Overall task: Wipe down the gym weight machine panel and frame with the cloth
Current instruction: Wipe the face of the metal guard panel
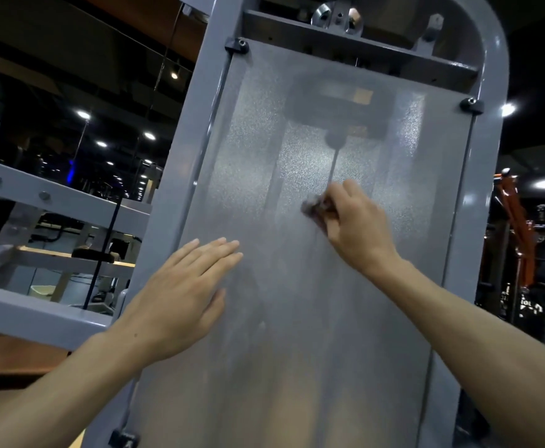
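The left hand (180, 295) lies flat, fingers straight and together, on the frosted panel (297, 350), which runs tall within the grey frame (180, 176). Further right, the right hand (355, 227) grips a small bunched cloth (313, 206) against the panel's middle. No writing is legible.

The frosted panel (264, 176) is standing upright inside the grey frame (184, 156), with black clips (237, 45) holding its corners. The left hand (180, 295) is resting flat on the panel with straight fingers. The right hand (355, 227) is pressing a small bunched cloth (313, 206) against the panel's middle.
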